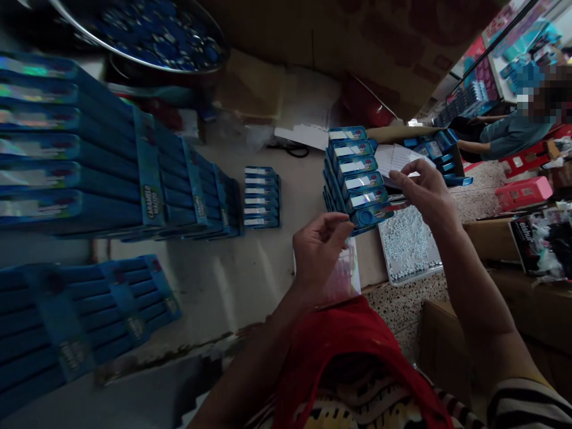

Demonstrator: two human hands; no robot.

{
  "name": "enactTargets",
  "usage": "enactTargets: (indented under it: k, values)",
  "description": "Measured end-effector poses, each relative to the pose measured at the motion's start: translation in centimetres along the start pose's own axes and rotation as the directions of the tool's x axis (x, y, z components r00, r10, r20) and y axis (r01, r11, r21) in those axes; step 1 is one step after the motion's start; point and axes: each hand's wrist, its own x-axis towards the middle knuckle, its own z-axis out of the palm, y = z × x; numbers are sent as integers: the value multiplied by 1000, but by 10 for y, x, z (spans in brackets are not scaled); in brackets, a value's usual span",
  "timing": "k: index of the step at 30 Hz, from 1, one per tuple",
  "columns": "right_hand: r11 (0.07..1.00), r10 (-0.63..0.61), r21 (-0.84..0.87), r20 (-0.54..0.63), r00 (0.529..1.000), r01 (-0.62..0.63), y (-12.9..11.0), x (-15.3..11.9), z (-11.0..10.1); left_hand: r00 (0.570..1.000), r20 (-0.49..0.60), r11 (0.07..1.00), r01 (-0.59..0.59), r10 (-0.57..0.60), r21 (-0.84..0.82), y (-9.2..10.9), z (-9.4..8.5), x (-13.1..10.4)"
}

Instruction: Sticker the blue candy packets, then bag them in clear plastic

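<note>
My left hand (319, 247) is closed with its fingers curled, thumb near the fingertips, at the near corner of a stack of blue boxes (361, 182). Whatever it pinches, if anything, is too small or hidden. Just right of the stack, my right hand (424, 189) is bent, thumb and fingers drawn together over a pile of white strips (395, 159). I cannot make out anything between its fingertips. Beneath the left hand lies a shiny pinkish pack (342, 280). A clear tray of small pale beads (411, 241) sits below my right hand.
Tall stacks of blue boxes (107, 149) fill the left side of the table (214, 268); a smaller blue stack (262, 196) stands mid-table. A metal bowl (134, 59) of blue pieces is at upper left. Another person (513, 134) sits at right near an open carton of blue boxes (440, 152).
</note>
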Motion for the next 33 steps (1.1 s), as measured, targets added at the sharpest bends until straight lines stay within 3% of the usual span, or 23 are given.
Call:
enactTargets:
  k: [2, 7, 15, 19, 24, 29, 33]
  values:
    - [999, -10, 44, 39, 999, 8, -8, -7, 6, 994, 111, 1000, 14, -13, -1, 15, 6, -12]
    - [990, -83, 125, 95, 992, 71, -16, -16, 20, 985, 167, 999, 50, -48, -10, 30, 21, -10]
    - [980, -110, 178, 102, 989, 90, -7, -19, 17, 958, 278, 997, 74, -64, -27, 30, 6, -4]
    - [980, -100, 186, 113, 988, 78, -6, -21, 14, 963, 268, 999, 43, -39, -7, 27, 7, -4]
    - [974, -92, 219, 165, 982, 54, -9, -21, 8, 992, 129, 998, -10, 3, 54, 22, 14, -4]
    - [973, -103, 225, 236, 966, 49, 0, -24, 5, 981, 190, 997, 23, -37, 78, 27, -4, 5]
    - [987, -82, 147, 140, 987, 62, 6, -32, 9, 948, 290, 990, 115, -136, 88, 33, -18, 18]
